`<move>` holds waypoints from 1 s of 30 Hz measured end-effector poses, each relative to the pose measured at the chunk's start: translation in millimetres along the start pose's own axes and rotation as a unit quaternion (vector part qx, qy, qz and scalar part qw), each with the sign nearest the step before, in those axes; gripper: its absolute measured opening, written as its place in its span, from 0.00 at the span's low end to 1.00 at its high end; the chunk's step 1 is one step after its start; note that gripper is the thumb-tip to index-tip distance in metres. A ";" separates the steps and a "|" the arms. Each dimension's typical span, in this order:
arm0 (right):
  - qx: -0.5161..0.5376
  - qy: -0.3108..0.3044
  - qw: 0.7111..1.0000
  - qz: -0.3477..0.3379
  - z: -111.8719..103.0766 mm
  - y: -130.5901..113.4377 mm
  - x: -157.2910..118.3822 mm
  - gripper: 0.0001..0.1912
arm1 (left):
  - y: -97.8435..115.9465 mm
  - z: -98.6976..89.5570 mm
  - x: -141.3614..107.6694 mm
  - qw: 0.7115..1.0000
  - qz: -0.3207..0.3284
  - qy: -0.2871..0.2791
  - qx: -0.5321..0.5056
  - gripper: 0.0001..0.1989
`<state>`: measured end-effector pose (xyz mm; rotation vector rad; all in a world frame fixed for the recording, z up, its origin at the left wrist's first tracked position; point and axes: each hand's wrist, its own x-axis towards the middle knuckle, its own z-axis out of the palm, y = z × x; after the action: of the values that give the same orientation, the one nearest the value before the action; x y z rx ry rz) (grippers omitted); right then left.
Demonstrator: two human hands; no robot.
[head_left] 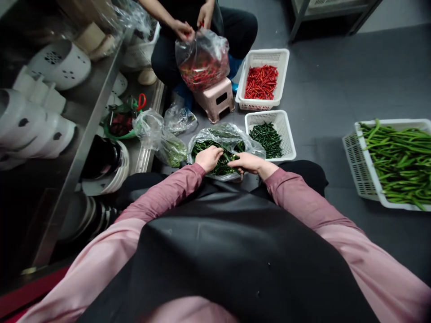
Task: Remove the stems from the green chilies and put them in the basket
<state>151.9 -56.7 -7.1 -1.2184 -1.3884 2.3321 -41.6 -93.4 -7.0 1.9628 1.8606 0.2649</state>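
A clear plastic bag [256, 150] of dark green chilies [220, 169] stands open between my knees. Over its left part is my left hand [208, 159], its fingers curled into a pinch; what lies in them is too small to tell. My right hand [249, 162] comes in from the right, thumb and fingers closed on a few green chilies [229, 157] that point toward the left hand. Just behind the bag, a white basket [288, 142] holds more green chilies [267, 138].
Opposite me a person's hands [184, 31] work over a bag of red chilies [204, 67] on a pink stool [215, 99]. A white basket [283, 67] holds red chilies [261, 81]. Long green peppers [400, 161] fill a basket [362, 166] at right. A metal shelf [90, 107] edges the left.
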 end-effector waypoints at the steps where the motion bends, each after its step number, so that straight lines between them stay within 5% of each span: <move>1: 0.025 0.031 0.999 -0.008 -4.7 -2.0 0.0 0.13 | 0.3 3.1 0.1 0.999 -0.003 -0.016 0.050 0.17; 5: 0.157 0.065 0.985 -0.026 -24.0 -11.0 -1.6 0.09 | 6.6 21.6 -2.3 0.974 0.003 -0.131 0.186 0.16; 9: 0.176 0.074 0.980 -0.061 -25.0 -12.7 -3.1 0.10 | 13.0 33.5 1.7 0.937 -0.038 -0.247 0.245 0.15; 15: -0.088 0.160 0.975 -0.125 -8.0 0.8 9.2 0.11 | 7.3 6.7 -2.9 0.958 -0.008 -0.170 0.231 0.15; 21: -0.376 0.158 0.894 -0.184 4.8 6.2 21.7 0.13 | 20.5 -18.9 1.3 0.981 0.026 -0.090 0.167 0.14; 24: -0.405 0.173 0.872 -0.214 0.8 6.8 20.7 0.13 | 20.8 -30.9 9.4 0.979 0.056 -0.188 0.047 0.13; 27: -0.374 0.181 0.877 -0.242 -8.8 3.3 14.6 0.13 | 14.1 -34.7 11.5 0.931 0.125 -0.338 -0.062 0.16; 30: -0.239 0.212 0.912 -0.258 -18.2 -3.9 6.3 0.14 | 10.2 -17.4 11.6 0.935 0.146 -0.322 -0.003 0.17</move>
<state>159.8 -39.4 -11.8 -1.1747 -1.8735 1.3224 -38.7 -79.1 11.2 1.9937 1.1502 -0.2656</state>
